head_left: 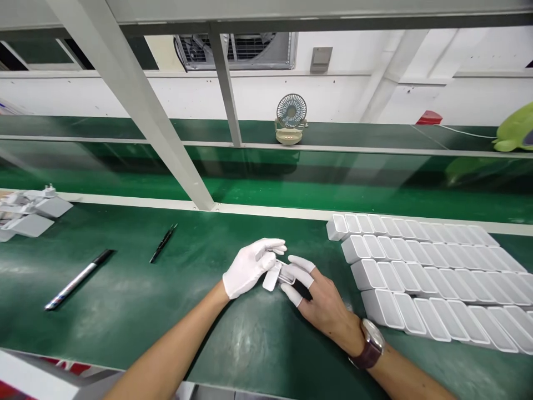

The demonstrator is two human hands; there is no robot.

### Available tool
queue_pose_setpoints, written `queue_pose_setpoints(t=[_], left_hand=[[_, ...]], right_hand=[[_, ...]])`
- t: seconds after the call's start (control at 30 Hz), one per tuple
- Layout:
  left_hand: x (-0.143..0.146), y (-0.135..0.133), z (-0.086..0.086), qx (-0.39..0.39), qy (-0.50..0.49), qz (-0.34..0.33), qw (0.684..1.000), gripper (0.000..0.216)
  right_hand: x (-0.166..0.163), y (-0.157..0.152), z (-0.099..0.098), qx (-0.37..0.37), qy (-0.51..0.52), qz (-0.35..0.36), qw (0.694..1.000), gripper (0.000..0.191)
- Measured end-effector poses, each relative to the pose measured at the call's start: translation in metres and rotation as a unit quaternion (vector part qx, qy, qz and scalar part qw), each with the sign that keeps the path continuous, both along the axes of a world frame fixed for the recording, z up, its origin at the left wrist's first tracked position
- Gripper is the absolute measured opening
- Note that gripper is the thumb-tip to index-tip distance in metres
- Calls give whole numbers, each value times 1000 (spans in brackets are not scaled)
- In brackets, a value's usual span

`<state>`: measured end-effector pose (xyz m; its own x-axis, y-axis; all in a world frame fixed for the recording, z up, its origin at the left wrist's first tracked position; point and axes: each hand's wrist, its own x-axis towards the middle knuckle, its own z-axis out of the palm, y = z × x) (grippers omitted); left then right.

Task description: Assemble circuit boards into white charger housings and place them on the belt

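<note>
My left hand (250, 265), in a white glove, and my right hand (318, 294), with white finger cots and a brown wristwatch, meet over the green mat (125, 300) at the centre. Together they pinch a small white plastic shell (280, 274), its flap hanging at the left side. Fingers of both hands are closed on the piece. Just right of my right hand lie several rows of matching white open shells (425, 278), packed side by side.
A silver and black marker (78, 279) and black tweezers (163, 243) lie on the mat at left. Grey-white parts (29, 211) sit at the far left edge. A slanted white frame post (145, 116) rises ahead. A small desk fan (290, 119) stands beyond the belt.
</note>
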<state>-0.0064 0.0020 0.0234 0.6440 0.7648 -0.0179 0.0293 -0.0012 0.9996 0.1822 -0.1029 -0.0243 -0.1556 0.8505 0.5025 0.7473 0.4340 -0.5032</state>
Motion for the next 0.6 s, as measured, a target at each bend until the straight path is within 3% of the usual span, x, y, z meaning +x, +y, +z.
queue_pose_setpoints(t=[0.33,0.6], left_hand=[[-2,2,-7,48,-22,22,998,70],[-3,2,-9,22,-95,118,988,66]], right_hand=[[3,4,-1,6,-26,49,998,44],[3,4,30,79,42,21,996,55]])
